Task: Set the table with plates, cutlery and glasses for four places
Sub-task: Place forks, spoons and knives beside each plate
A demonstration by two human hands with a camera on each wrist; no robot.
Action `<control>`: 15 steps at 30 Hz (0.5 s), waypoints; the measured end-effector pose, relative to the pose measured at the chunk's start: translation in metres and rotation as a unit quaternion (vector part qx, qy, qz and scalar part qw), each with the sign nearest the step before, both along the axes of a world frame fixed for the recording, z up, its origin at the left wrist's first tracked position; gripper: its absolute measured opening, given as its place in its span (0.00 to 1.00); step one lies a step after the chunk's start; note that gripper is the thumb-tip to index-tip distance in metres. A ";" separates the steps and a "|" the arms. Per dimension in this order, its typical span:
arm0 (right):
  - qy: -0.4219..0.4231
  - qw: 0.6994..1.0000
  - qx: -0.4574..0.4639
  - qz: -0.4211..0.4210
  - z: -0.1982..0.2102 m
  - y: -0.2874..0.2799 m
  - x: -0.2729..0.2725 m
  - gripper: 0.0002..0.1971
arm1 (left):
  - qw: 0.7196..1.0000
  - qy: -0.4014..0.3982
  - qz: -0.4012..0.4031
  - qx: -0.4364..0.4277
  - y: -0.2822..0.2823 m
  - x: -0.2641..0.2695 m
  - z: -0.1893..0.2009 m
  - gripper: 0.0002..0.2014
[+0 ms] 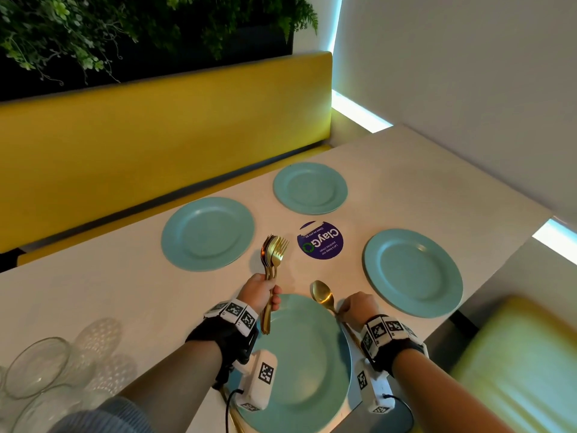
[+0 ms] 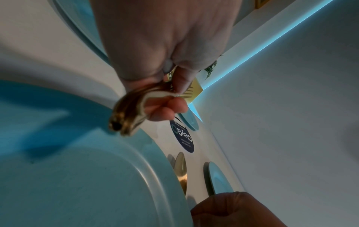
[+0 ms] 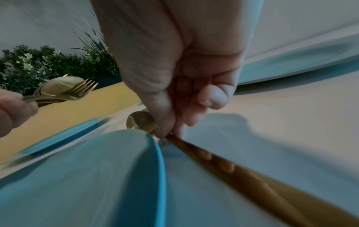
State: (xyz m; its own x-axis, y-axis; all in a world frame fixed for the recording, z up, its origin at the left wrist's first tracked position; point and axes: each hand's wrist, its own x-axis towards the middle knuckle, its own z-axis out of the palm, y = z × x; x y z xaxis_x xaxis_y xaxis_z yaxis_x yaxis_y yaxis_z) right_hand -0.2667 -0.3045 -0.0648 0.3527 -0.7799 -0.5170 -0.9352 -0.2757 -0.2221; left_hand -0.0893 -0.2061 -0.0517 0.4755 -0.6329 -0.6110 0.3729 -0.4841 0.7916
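Note:
Four teal plates lie on the pale table: the near plate [image 1: 299, 364] under my wrists, one at the right [image 1: 412, 272], one at the left [image 1: 207, 233] and a far one [image 1: 310, 188]. My left hand [image 1: 260, 292] grips a bundle of gold forks and spoons [image 1: 273, 250] above the near plate's upper left rim [image 2: 81, 176]. My right hand [image 1: 356, 306] pinches the handle of a single gold spoon [image 1: 323, 296] that lies along the near plate's right rim [image 3: 108, 169], its bowl [image 3: 140, 122] pointing away from me.
A round purple sticker [image 1: 320, 240] sits at the table's centre between the plates. Clear glasses [image 1: 37, 367] stand at the near left corner. A yellow bench [image 1: 162, 129] runs behind the table under plants; a yellow-green seat [image 1: 515, 364] is at the right.

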 end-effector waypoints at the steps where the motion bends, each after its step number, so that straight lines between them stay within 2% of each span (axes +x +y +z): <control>1: -0.002 1.000 0.000 0.002 0.000 0.000 0.000 0.10 | 1.000 0.000 -0.001 -0.001 -0.001 0.000 0.000 0.11; 8: 0.011 0.999 0.006 0.043 0.005 -0.003 -0.001 0.12 | 0.999 -0.014 -0.031 -0.002 -0.004 -0.003 0.000 0.11; 15: -0.007 0.999 0.021 0.044 0.004 -0.005 -0.003 0.10 | 0.999 -0.024 -0.041 -0.004 -0.009 -0.008 0.001 0.09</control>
State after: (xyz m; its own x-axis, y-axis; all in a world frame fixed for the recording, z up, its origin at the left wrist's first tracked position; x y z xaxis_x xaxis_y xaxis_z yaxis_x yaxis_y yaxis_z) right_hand -0.2697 -0.3094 -0.0609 0.4268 -0.7237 -0.5423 -0.9043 -0.3471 -0.2485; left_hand -0.0970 -0.2152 -0.0508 0.4504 -0.6758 -0.5834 0.2928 -0.5055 0.8116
